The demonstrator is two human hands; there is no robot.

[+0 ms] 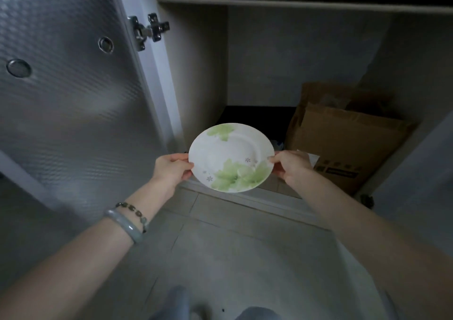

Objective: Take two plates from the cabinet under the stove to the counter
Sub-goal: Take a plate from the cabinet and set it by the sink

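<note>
A white plate [231,157] with green leaf prints is held level in front of the open cabinet [264,57], just above its bottom sill. My left hand [172,169] grips the plate's left rim with the thumb on top. My right hand [290,164] pinches the right rim. Only one plate shows from above; I cannot tell whether another lies under it. The cabinet floor behind the plate is dark.
The cabinet door [68,94] stands open at the left, with a metal hinge [149,30] on its edge. Brown cardboard boxes [348,143] fill the cabinet's right side. A shelf [294,3] runs across the top. Grey floor tiles [232,246] lie below my arms.
</note>
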